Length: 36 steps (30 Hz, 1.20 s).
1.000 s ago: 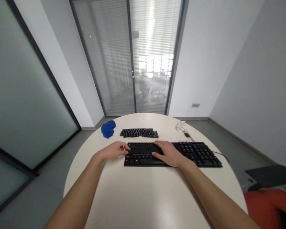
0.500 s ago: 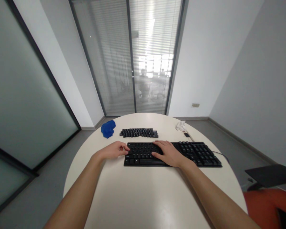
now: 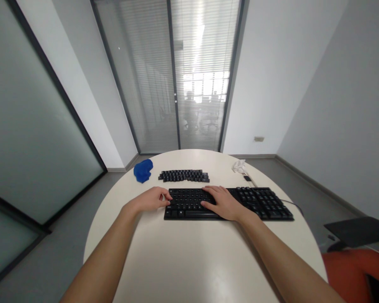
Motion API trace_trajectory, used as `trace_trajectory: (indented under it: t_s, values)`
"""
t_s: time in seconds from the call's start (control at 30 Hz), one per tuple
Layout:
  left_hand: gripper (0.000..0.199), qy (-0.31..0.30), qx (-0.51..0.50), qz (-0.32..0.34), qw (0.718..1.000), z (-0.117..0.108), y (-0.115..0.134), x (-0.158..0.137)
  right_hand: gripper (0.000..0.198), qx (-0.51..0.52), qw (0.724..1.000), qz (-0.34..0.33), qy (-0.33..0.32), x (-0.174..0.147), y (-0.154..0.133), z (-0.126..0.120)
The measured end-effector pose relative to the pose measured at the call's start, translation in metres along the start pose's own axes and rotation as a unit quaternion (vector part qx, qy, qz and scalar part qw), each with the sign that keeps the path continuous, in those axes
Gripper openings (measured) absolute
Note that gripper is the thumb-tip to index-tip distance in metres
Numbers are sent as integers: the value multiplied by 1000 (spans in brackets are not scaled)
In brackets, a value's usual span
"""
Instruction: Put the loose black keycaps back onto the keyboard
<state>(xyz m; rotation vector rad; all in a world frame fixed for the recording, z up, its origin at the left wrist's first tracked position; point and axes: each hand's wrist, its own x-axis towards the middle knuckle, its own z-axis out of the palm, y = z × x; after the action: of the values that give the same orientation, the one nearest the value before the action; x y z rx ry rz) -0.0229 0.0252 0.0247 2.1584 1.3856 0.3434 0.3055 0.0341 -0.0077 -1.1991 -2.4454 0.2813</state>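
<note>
Barely any shift at the part-stripped keyboard point(image 3: 192, 207)

The pale round worktop point(image 3: 189, 256) and everything on it look the same as a second ago; the view drifts only slightly. To my eye that suggests a pause or small, careful finger work rather than a fresh step. The keyboard lies lengthwise across the worktop, flat, its spacebar edge toward the person. Much of its left part looks bare of caps, while the block at its right end has keys standing up, so the work seems only part done.

The right grip point(image 3: 223, 203) has stayed spread over the middle of the keyboard, palm down, closed round nothing. The left grip point(image 3: 150, 199) has stayed at the keyboard's left edge, thumb and fingers curled, tips against its side; from here I can't fairly tell whether anything small is pinched between them.

Just behind the keyboard, touched by neither grip, sit loose keycaps point(image 3: 184, 175) in packed rows. A blue piece point(image 3: 142, 171) lies to their left, and a crumpled white tissue point(image 3: 239, 166) to their right.
</note>
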Motion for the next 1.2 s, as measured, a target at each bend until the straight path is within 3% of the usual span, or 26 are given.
trace_trajectory:
  t_s: [0.67, 1.2]
  values:
    - [18, 20, 95, 8, 995, -1, 13, -3, 61, -3, 1000, -4, 4, 0, 0, 1]
    - [22, 4, 51, -29, 998, 0, 9, -3, 60, -3, 1000, -5, 4, 1, -2, -1]
